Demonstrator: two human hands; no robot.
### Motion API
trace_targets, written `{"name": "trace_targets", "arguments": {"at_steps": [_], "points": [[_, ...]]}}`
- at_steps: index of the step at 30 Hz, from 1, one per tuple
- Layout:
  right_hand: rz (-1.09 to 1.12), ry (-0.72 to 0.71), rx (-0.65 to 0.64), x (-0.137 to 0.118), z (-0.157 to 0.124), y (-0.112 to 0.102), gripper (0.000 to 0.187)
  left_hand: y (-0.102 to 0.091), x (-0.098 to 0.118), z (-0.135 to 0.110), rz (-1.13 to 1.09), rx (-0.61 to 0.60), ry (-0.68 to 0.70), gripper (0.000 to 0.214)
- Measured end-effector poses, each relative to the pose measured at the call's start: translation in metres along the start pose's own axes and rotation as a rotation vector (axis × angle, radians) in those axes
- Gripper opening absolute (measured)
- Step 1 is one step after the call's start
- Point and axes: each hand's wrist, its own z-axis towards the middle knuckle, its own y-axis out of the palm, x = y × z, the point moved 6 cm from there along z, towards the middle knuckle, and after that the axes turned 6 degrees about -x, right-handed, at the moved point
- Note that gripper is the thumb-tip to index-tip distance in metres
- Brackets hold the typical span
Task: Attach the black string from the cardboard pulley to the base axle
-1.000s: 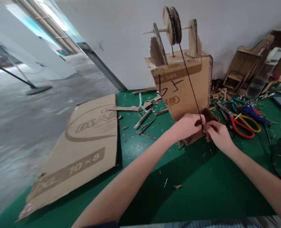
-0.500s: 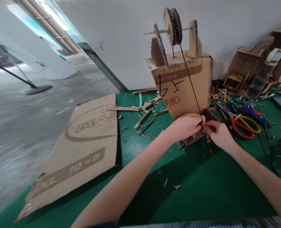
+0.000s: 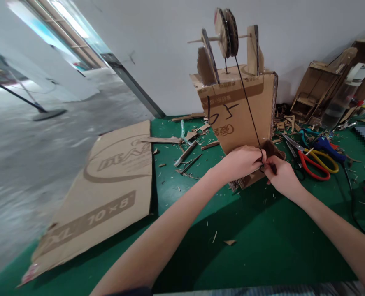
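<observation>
From the head camera, both hands meet at the foot of a tall cardboard tower [image 3: 238, 111] that stands on the green surface [image 3: 256, 242]. The left hand [image 3: 242, 162] is curled narrow, its fingertips pinched on a black string [image 3: 247, 96]. The right hand [image 3: 281, 176], just beside it and touching it at the fingertips, is also closed tight on the string's lower end, where a small loop shows between the two. From the hands the string runs taut, up and slightly to the left, to a cardboard spool [image 3: 227, 33] on a thin stick axle across the top of the tower. A small cardboard box [image 3: 270, 150] sits directly behind the fingers, against the tower's base.

Just to the right of the right hand lie scissors with red and yellow handles [image 3: 318, 164], and beyond them a blue glue gun [image 3: 327, 147] among cardboard scraps. Farther right, against the wall, lean other cardboard pieces and a clear plastic bottle [image 3: 342, 96]. Well to the left of the left hand a large flat cardboard sheet [image 3: 108, 193] printed "10×8" lies on the surface, with loose strips and shavings between it and the tower.
</observation>
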Motion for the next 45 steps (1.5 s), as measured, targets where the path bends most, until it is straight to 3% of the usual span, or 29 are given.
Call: {"name": "trace_targets", "arguments": {"at_steps": [16,21,24,31,36,45], "points": [[0.186,0.059,-0.111,0.003,0.002,0.001,0.01,0.001,-0.006,0.0,-0.065,0.024,0.075,0.016],[0.287,0.139,-0.226,0.003,0.002,0.001,0.009,0.002,-0.007,-0.001,-0.102,0.035,0.132,0.016],[0.294,0.176,-0.208,0.002,0.002,0.0,0.009,0.002,-0.008,-0.001,-0.106,0.041,0.154,0.017],[0.206,0.159,-0.194,-0.003,0.001,0.0,0.008,0.005,-0.009,0.0,-0.107,0.06,0.172,0.017],[0.066,0.052,-0.182,-0.01,0.004,-0.002,0.008,0.003,-0.009,0.0,-0.149,0.075,0.163,0.014],[-0.292,-0.083,0.008,-0.016,0.005,-0.014,0.004,-0.001,-0.007,-0.001,-0.222,-0.031,0.098,0.017]]}}
